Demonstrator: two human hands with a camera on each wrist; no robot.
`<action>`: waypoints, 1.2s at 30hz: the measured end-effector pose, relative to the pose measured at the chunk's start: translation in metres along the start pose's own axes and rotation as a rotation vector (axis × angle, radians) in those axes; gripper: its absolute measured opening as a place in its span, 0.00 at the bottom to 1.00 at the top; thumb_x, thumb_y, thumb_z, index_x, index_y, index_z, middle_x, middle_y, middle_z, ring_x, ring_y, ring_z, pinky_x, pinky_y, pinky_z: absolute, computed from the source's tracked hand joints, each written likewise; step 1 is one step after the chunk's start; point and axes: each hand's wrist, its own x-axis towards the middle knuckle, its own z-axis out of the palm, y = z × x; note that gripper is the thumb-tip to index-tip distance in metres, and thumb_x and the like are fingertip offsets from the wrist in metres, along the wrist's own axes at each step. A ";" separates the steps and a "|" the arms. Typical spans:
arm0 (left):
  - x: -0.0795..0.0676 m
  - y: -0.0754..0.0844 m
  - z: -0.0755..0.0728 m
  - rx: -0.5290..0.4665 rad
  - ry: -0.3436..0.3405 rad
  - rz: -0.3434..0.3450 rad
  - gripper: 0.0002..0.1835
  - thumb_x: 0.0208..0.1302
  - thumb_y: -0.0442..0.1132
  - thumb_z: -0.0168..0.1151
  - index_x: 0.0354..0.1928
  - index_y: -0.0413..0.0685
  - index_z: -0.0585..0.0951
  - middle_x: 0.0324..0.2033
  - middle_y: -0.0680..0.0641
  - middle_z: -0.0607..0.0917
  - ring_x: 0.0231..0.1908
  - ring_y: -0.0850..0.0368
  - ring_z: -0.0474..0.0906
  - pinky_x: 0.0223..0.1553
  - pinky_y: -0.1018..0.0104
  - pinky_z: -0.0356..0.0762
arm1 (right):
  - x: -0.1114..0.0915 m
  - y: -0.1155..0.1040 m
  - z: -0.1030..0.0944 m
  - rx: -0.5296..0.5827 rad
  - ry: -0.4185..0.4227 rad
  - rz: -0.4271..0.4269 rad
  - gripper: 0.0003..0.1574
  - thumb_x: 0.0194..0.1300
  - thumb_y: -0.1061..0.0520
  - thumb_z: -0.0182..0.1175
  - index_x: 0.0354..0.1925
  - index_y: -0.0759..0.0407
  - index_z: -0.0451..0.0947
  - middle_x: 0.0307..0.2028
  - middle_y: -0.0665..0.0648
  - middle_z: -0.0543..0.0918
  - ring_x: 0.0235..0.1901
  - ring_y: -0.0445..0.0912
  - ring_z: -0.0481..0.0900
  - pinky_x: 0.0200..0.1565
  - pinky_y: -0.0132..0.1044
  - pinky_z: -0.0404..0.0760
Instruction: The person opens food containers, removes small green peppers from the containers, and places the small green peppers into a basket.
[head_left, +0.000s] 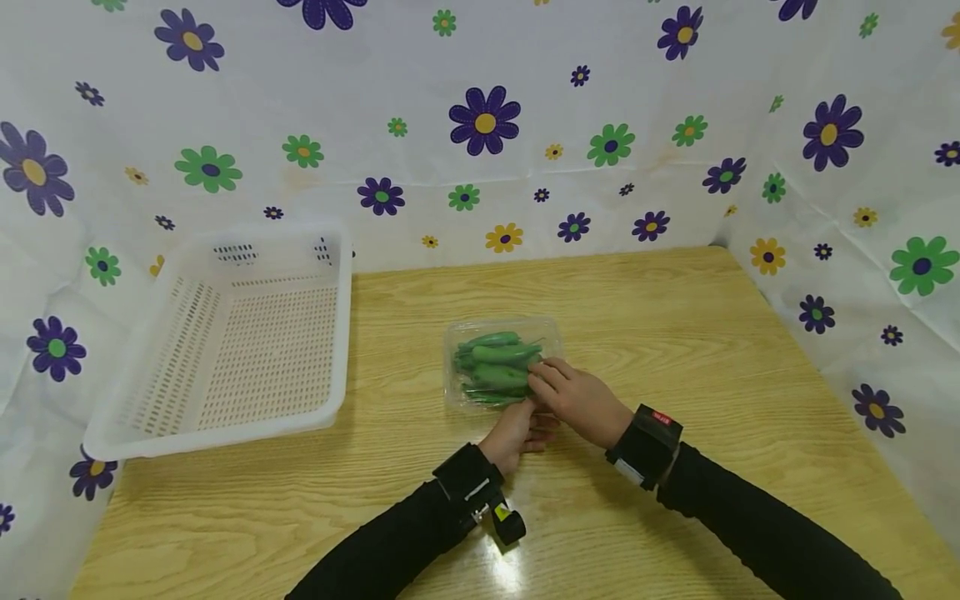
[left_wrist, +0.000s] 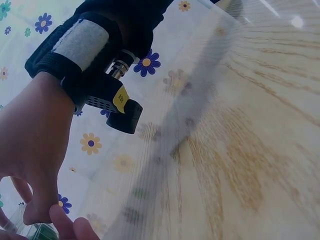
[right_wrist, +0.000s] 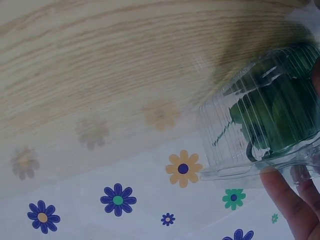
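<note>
A clear plastic clamshell box (head_left: 467, 404) of long green peppers (head_left: 501, 377) lies on the wooden table in the middle of the head view. My left hand (head_left: 513, 435) is at its near right corner, thumb at the rim and the other fingers curled below. In the left wrist view, my left hand (left_wrist: 37, 145) hides most of the box. My right hand (head_left: 581, 404) holds the right side of the box, fingers over the edge. The right wrist view shows fingertips (right_wrist: 280, 187) against the rim and the ribbed plastic wall, with dark green peppers inside.
A white perforated plastic basket (head_left: 341, 333) stands at the left of the wooden table (head_left: 637, 308). Flower-printed white cloth (head_left: 420, 75) rises behind the table and along both sides.
</note>
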 end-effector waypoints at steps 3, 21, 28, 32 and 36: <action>0.002 -0.001 0.000 0.009 0.007 -0.006 0.25 0.74 0.51 0.37 0.56 0.39 0.74 0.35 0.52 0.80 0.38 0.57 0.76 0.43 0.65 0.74 | 0.000 0.002 -0.001 0.001 -0.013 -0.010 0.29 0.49 0.65 0.71 0.50 0.61 0.73 0.51 0.59 0.78 0.51 0.51 0.76 0.42 0.34 0.81; 0.008 -0.006 -0.001 0.002 -0.003 0.001 0.26 0.76 0.50 0.33 0.57 0.37 0.73 0.34 0.52 0.80 0.33 0.61 0.75 0.37 0.69 0.74 | 0.002 0.008 -0.003 0.056 0.015 -0.016 0.35 0.44 0.53 0.75 0.49 0.60 0.72 0.50 0.58 0.78 0.50 0.51 0.76 0.38 0.33 0.82; 0.012 -0.008 -0.001 0.012 0.009 0.007 0.26 0.75 0.49 0.34 0.57 0.37 0.73 0.35 0.51 0.81 0.32 0.62 0.75 0.34 0.73 0.73 | 0.003 0.009 -0.007 0.059 0.011 -0.014 0.36 0.43 0.52 0.76 0.49 0.60 0.72 0.49 0.58 0.78 0.50 0.50 0.76 0.38 0.32 0.82; 0.010 -0.008 0.001 0.014 0.024 0.010 0.26 0.75 0.49 0.35 0.57 0.37 0.73 0.36 0.49 0.82 0.31 0.62 0.75 0.33 0.73 0.73 | 0.003 0.010 -0.007 0.067 0.010 -0.012 0.35 0.44 0.51 0.75 0.49 0.60 0.72 0.49 0.57 0.77 0.50 0.49 0.76 0.37 0.32 0.82; 0.009 -0.008 0.002 0.018 0.033 0.005 0.26 0.75 0.49 0.34 0.58 0.37 0.73 0.40 0.45 0.83 0.31 0.62 0.76 0.34 0.72 0.74 | 0.003 0.010 -0.008 0.083 0.027 -0.011 0.35 0.43 0.51 0.75 0.49 0.60 0.73 0.49 0.57 0.78 0.49 0.49 0.76 0.36 0.32 0.82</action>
